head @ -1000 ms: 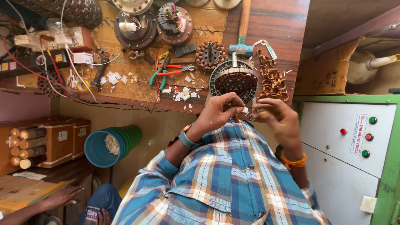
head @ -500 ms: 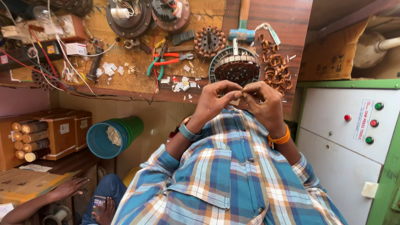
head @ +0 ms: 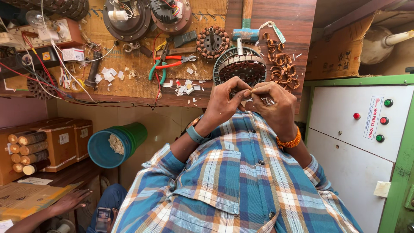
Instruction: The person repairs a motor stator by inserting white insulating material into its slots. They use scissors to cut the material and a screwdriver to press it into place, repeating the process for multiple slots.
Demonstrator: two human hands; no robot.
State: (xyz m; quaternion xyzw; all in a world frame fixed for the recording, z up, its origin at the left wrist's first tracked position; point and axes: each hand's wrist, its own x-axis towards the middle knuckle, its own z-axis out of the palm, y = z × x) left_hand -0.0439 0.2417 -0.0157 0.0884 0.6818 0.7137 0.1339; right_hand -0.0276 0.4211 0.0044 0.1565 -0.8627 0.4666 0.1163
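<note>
My left hand (head: 224, 101), with a blue wristband, and my right hand (head: 276, 103), with an orange bead bracelet, meet fingertip to fingertip at the bench's front edge. Together they pinch a small pale piece (head: 251, 90); what it is I cannot tell. Just behind the hands lies a round motor stator (head: 239, 64) with copper windings. A heap of loose copper coils (head: 282, 64) lies to its right. My checked shirt sleeves fill the lower middle of the view.
On the wooden bench (head: 297, 26) lie red and green pliers (head: 166, 64), a teal-headed hammer (head: 246, 33), paper scraps, wires and fan motor parts. A blue-green bucket (head: 112, 146) and boxes stand lower left, a white control cabinet (head: 358, 129) right. Another person's hand (head: 69, 200) rests lower left.
My two hands have drawn together until their fingertips touch, closing on the small piece in front of the stator. The other person's hand at lower left has shifted slightly.
</note>
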